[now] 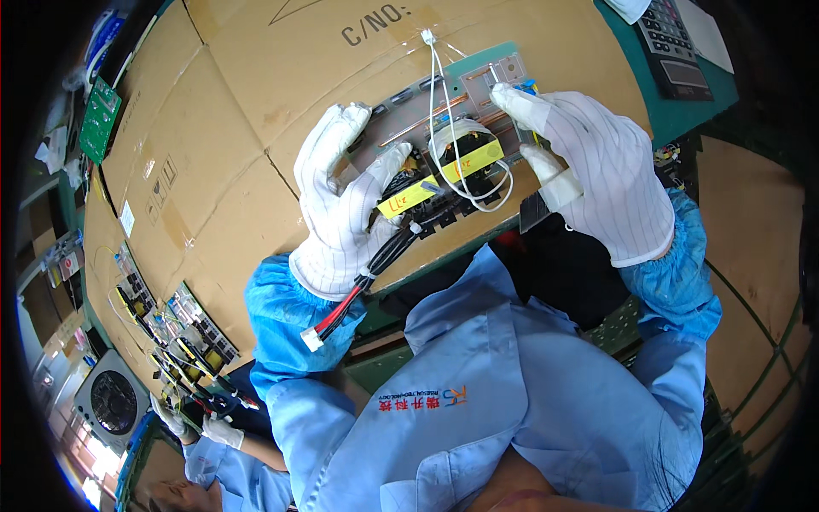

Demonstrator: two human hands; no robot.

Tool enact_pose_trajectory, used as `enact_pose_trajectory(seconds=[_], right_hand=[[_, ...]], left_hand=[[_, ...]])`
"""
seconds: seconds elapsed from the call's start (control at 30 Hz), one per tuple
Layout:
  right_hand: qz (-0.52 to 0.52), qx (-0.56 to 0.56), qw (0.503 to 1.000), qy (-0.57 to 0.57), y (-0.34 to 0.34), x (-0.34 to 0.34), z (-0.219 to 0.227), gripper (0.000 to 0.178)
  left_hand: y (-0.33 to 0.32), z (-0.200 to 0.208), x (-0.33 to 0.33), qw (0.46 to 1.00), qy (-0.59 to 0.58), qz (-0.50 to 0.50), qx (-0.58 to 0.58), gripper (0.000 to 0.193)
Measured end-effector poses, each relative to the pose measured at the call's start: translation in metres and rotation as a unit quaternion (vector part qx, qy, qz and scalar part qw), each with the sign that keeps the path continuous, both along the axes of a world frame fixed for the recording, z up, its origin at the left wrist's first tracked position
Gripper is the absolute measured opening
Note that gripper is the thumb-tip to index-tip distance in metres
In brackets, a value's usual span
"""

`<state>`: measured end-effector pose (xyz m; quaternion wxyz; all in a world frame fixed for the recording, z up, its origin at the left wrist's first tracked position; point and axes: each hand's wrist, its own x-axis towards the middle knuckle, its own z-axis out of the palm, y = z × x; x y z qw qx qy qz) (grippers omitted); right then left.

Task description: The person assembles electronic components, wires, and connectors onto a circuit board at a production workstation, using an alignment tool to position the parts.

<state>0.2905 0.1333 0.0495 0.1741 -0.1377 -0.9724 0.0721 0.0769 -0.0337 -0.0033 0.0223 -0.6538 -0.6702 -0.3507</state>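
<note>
A circuit board [416, 119] with copper strips, dark coils and yellow labels lies or is held tilted over brown cardboard. My left hand [341, 200], in a white striped glove, grips its left end, thumb over the dark coil and fingers along the far side. My right hand [601, 171], gloved alike, has thumb and fingers closed about the right end. A thin white cable [438, 85] with a white plug loops across the board. Below my left thumb hangs a black and red wire bundle [388, 256] ending in a white connector [312, 340]. A small dark flat piece [534, 212] shows under my right thumb.
Brown cardboard [213, 111] covers the table. A calculator [674, 51] rests at the far right corner. More circuit boards [200, 324] lie at the left, near a co-worker's gloved hands [222, 431]. A green board [100, 119] is at the far left; a grey fan [113, 401] stands beyond.
</note>
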Motion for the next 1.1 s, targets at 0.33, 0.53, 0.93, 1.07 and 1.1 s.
enact_pose_trajectory(seconds=[0.33, 0.53, 0.93, 1.07, 1.1], right_hand=[[-0.031, -0.021, 0.997, 0.068, 0.009, 0.002, -0.005, 0.035], [-0.030, -0.010, 0.998, 0.061, 0.006, -0.001, 0.000, 0.033], [-0.007, -0.092, 0.992, 0.088, 0.026, -0.013, -0.007, 0.022], [-0.014, -0.089, 0.995, 0.050, 0.026, -0.012, -0.008, 0.021], [-0.012, -0.089, 0.995, 0.052, 0.026, -0.012, -0.007, 0.021]], left_hand=[[0.002, -0.009, -0.005, 0.999, -0.023, -0.008, -0.023, 0.046], [0.004, -0.011, -0.008, 1.000, -0.020, -0.004, -0.014, 0.044], [0.007, -0.011, -0.026, 0.990, -0.126, -0.026, -0.049, 0.062], [0.005, -0.001, -0.041, 0.955, -0.261, -0.069, -0.121, 0.055], [0.005, -0.004, -0.040, 0.910, -0.404, -0.052, -0.083, 0.055]])
